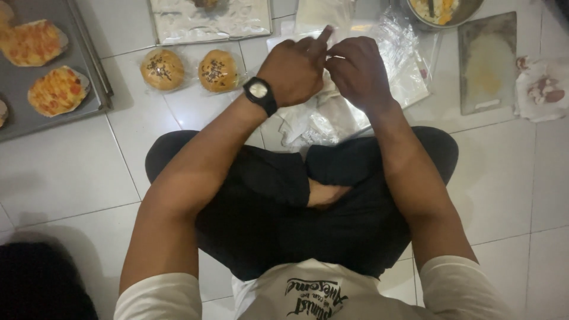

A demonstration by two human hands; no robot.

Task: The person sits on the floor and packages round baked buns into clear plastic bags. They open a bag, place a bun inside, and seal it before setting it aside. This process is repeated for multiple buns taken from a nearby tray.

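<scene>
floor tiles (65, 178): glossy ceramic | bags (409, 65): clear crinkly plastic | tray (35, 118): matt metal

Golden buns (162, 69) speckled with dark seeds, grey tray (18, 115), black wristwatch (259, 93), white floor tiles (65, 172).

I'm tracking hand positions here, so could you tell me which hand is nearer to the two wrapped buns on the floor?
The left hand. It sits just right of the wrapped buns in the picture; the right hand is farther right, beyond the left hand, over the clear plastic bags.

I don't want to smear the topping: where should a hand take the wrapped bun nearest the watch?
Probably by its plain sides, coming from above with fingers spread around the rim. The bun lies flat on the floor tile, dark sprinkles on its crown, with bare floor around it and the second bun set apart.
</scene>
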